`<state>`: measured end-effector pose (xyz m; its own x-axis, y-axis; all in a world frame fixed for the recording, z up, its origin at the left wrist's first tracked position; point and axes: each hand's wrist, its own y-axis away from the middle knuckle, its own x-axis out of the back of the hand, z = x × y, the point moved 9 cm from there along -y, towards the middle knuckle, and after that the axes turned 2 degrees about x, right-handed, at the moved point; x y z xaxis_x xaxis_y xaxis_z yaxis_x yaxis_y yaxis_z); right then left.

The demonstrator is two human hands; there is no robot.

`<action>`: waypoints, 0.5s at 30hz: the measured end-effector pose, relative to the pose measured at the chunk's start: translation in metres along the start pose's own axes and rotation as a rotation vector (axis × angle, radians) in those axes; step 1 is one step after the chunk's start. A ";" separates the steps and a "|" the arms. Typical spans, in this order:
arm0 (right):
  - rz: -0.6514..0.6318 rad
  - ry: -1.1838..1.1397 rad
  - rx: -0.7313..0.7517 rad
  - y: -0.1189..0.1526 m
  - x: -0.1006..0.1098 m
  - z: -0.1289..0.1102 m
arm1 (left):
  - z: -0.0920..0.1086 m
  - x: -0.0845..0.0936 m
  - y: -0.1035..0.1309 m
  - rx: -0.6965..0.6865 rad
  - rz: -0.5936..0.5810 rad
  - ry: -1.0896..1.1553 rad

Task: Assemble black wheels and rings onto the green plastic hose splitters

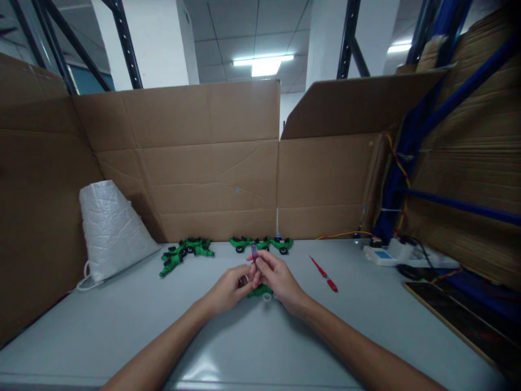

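My right hand (280,278) is closed, its thumb and fingers pinching a small purple see-through piece (254,251) that points upward; I cannot make out its kind. Close against it, my left hand (233,288) has its fingers bent together, and whatever lies between them is hidden. Just below the fingers, a green toy car (260,291) shows in part, with a small white ring-like part (266,297) by its front. To the right of my hands lies a red screwdriver (324,274) with a thin shaft.
Several green toy cars with black parts (280,245) line the back of the white table (142,336), and another cluster (179,254) is at back left. A silvery wrapped bag (112,233) stands left. A power strip (382,256) with cables sits right. Cardboard walls (203,163) enclose the table.
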<state>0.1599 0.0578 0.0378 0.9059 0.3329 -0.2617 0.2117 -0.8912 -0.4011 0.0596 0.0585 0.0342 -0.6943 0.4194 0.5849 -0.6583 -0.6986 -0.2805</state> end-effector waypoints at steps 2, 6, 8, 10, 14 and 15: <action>0.000 0.011 0.010 0.000 0.001 0.000 | 0.002 0.000 0.000 -0.011 -0.005 -0.001; 0.012 0.040 0.025 -0.001 0.003 0.000 | 0.002 0.000 0.001 -0.017 -0.003 -0.010; 0.022 0.056 0.030 -0.001 0.003 0.001 | 0.002 0.000 0.001 -0.015 -0.001 -0.014; 0.034 0.067 0.041 -0.001 0.004 0.001 | 0.001 0.001 0.001 -0.014 0.001 -0.019; 0.047 0.057 0.053 -0.001 0.005 -0.001 | 0.000 0.001 0.001 -0.004 -0.001 -0.043; 0.050 0.054 0.052 -0.001 0.005 -0.001 | 0.000 0.001 0.001 0.000 -0.003 -0.049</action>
<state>0.1647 0.0596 0.0378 0.9335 0.2702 -0.2356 0.1477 -0.8887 -0.4340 0.0583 0.0580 0.0339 -0.6772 0.3925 0.6224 -0.6604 -0.6972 -0.2789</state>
